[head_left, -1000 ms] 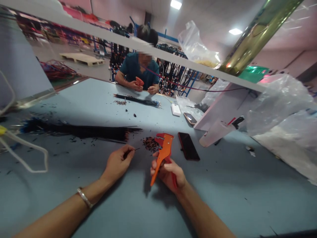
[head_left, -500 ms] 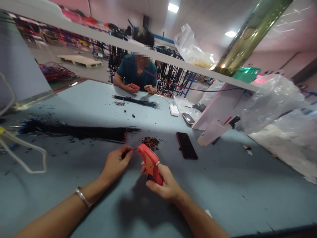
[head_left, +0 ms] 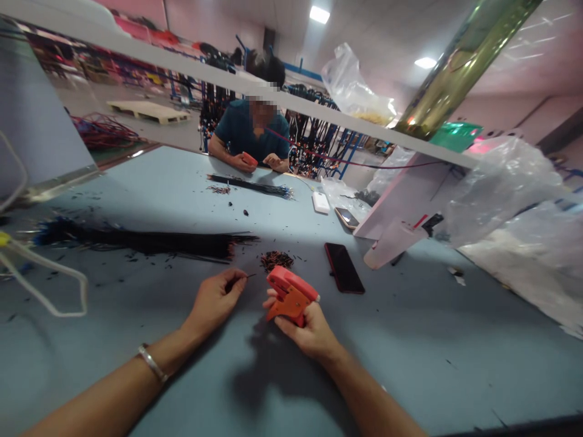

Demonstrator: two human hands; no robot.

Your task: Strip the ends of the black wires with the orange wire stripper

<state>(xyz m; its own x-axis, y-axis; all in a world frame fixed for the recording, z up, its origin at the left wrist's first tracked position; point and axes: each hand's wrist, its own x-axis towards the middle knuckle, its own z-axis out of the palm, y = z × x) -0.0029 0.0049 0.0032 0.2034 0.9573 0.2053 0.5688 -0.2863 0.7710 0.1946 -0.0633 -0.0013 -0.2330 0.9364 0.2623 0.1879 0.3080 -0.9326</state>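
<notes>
Pinched between the fingertips of my left hand [head_left: 218,300] is a thin dark wire [head_left: 251,276], its end pointing right. My right hand [head_left: 310,331] is wrapped round a red and orange wire stripper [head_left: 291,294], whose nose lies a little right of the wire's end, apart from it. Just beyond the stripper is a pile of small copper and black scraps [head_left: 277,260]. A long bundle of black wires [head_left: 155,240] rests on the blue-grey table [head_left: 182,394] beyond my left hand.
A dark phone [head_left: 345,268] and a tilted cup [head_left: 392,243] are at the right. Across the table a person [head_left: 252,130] holds a red tool near a smaller wire bundle [head_left: 250,186]. A white cable loop [head_left: 50,303] hangs at the left; plastic bags [head_left: 501,188] fill the far right.
The stripper in my right hand has moved right, away from the wire, and turned so that its orange side shows more. My left hand has hardly moved.
</notes>
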